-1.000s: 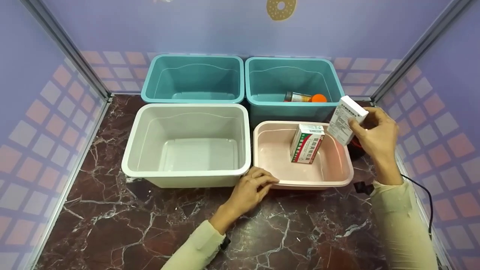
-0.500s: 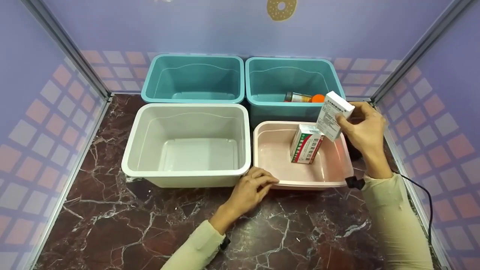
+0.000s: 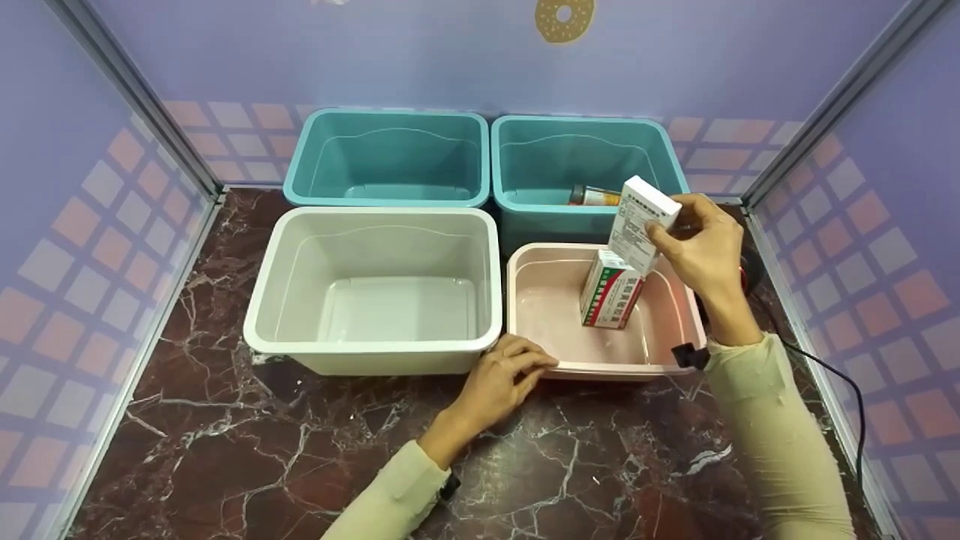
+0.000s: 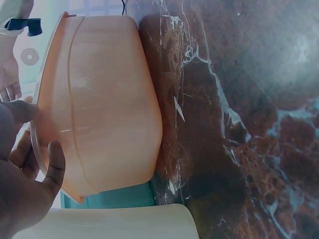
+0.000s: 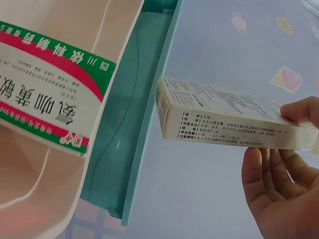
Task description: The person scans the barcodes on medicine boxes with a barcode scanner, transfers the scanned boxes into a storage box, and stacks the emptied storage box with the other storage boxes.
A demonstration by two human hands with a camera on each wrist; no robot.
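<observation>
My right hand [image 3: 701, 244] pinches a white medicine box [image 3: 641, 225] by one end between thumb and fingers, tilted above the back right of the pink bin [image 3: 547, 300]. Small printed text covers the box [image 5: 214, 114] in the right wrist view. A second medicine box [image 3: 611, 292], white with red and green bands, stands upright inside the pink bin, its top partly overlapped by the held box. My left hand [image 3: 510, 371] grips the front left rim of the pink bin; the left wrist view shows its thumb and fingers on either side of that rim [image 4: 35, 99].
A white bin [image 3: 375, 349] stands left of the pink one. Two teal bins stand behind: the left teal bin [image 3: 386, 202] and the right teal bin [image 3: 540, 206], which holds a dark-capped bottle [image 3: 596, 196]. A black cable [image 3: 832, 367] runs along the right wall.
My right hand has carried the white medicine box leftward over the pink bin, toward the upright box. The orange lid in the right teal bin is now hidden behind it. My left hand stays put.
</observation>
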